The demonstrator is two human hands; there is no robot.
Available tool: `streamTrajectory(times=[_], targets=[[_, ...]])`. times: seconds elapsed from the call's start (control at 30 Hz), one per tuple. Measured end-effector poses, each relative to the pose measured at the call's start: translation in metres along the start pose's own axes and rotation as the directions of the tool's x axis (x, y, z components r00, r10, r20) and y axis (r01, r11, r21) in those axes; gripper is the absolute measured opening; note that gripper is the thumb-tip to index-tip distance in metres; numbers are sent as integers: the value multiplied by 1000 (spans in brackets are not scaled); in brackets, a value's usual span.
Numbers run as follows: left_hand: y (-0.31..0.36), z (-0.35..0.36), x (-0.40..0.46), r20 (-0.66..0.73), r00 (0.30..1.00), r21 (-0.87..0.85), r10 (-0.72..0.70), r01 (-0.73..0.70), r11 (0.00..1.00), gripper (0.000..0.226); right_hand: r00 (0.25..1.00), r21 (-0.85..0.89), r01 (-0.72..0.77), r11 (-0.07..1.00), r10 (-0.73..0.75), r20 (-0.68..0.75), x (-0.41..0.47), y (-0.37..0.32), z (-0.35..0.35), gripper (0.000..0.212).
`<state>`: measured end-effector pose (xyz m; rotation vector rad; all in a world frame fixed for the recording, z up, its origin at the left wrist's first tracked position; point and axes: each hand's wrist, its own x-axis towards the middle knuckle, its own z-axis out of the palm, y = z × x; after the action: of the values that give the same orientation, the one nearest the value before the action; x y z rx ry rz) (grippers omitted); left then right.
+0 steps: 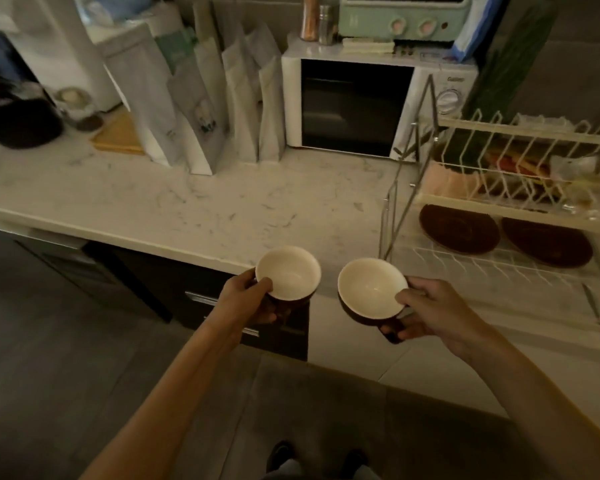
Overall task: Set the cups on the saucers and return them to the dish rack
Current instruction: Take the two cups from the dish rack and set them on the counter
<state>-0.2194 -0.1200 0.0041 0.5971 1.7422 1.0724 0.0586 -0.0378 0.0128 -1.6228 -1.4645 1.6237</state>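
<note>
I hold two dark brown cups with cream insides, both upright, in front of the counter's front edge. My left hand [248, 299] grips the left cup [288, 273] from its left side. My right hand [430, 311] grips the right cup [371, 289] by its handle side. Two dark brown saucers, one on the left [459, 228] and one on the right [548, 242], lie side by side on the lower shelf of the white wire dish rack [520, 133] at the right. Both cups are well short of the saucers, to their lower left.
A marble counter [187, 199] runs across the view. A white microwave [354, 105] stands at the back, with paper bags [201, 109] to its left and a green oven [406, 19] on top. A spoon [598, 311] lies in front of the rack. Dark drawers are below the counter.
</note>
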Motion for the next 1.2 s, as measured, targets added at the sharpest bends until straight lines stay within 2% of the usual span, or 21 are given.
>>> streamTrajectory(times=[0.13,0.37,0.73,1.2], targets=[[6,-34,28,-42,999,-46,-12,10,999,43,1000,58,14,998,-14,-3,18,-13,46,48],[27,-71,86,-36,999,-128,-22,18,992,49,995,200,7,980,13,-100,72,-54,106,47],[51,-120,165,-179,982,-223,-62,21,975,52,996,227,38,973,-20,-85,169,-119,183,48],[45,-188,213,-272,952,-264,-141,67,962,51,998,250,-29,968,43,-54,221,-137,274,40]])
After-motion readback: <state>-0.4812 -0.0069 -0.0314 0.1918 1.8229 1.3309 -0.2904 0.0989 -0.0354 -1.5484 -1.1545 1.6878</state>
